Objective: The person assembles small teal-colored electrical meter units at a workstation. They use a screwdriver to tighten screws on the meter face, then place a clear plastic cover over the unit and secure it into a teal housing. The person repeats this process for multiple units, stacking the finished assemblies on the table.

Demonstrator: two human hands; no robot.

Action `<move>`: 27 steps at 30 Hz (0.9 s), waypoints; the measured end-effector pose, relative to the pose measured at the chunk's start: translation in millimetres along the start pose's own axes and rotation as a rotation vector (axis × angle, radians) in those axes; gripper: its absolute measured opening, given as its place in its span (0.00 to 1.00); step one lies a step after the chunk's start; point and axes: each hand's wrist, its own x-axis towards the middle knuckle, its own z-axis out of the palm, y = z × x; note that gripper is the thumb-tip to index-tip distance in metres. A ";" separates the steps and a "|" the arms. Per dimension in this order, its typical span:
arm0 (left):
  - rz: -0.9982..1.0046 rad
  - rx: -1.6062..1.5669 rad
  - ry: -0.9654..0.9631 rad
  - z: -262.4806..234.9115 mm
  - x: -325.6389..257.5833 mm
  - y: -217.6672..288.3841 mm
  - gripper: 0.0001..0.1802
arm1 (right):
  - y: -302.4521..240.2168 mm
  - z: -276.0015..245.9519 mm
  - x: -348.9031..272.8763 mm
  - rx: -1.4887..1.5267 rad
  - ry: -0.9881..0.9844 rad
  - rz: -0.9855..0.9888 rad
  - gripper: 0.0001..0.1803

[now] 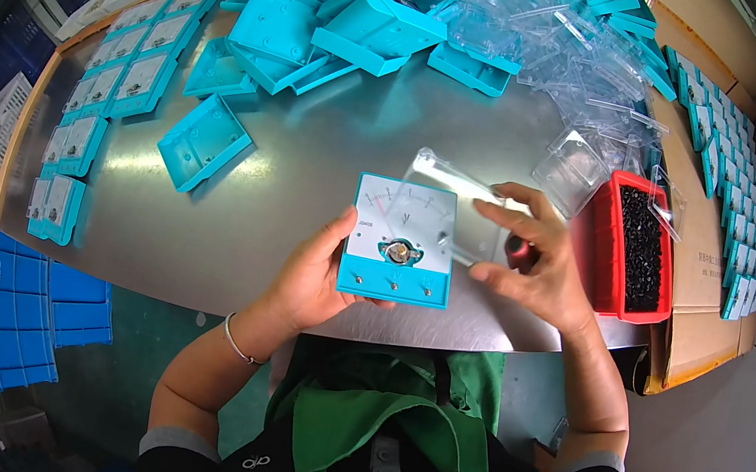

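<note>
My left hand is closed on the lower left edge of a teal voltmeter, its white dial face up, with a coil movement in a cut-out and several small screws along the teal lower strip. Between the fingers and thumb of my right hand is a clear plastic cover, tilted and slightly blurred. It overlaps the dial's right side in the picture; whether they touch I cannot tell. A dark red, rounded thing, perhaps a tool handle, shows inside my right hand; the rest of it is hidden.
Teal housings and clear covers are heaped at the back, and one housing lies apart. Meters stand in rows at left and right. A red bin of small black parts sits by the cardboard.
</note>
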 end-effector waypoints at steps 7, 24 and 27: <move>-0.058 -0.027 -0.037 2.4 4.1 -8.2 0.31 | -0.7 13.2 4.9 0.024 -0.109 -0.018 0.32; -0.111 0.045 -0.034 15.7 2.9 -18.9 0.37 | 8.5 7.2 -19.2 0.100 -0.152 -0.006 0.30; -0.071 -0.010 -0.001 29.8 0.8 -20.5 0.34 | 7.3 5.1 -22.7 0.069 -0.156 -0.048 0.30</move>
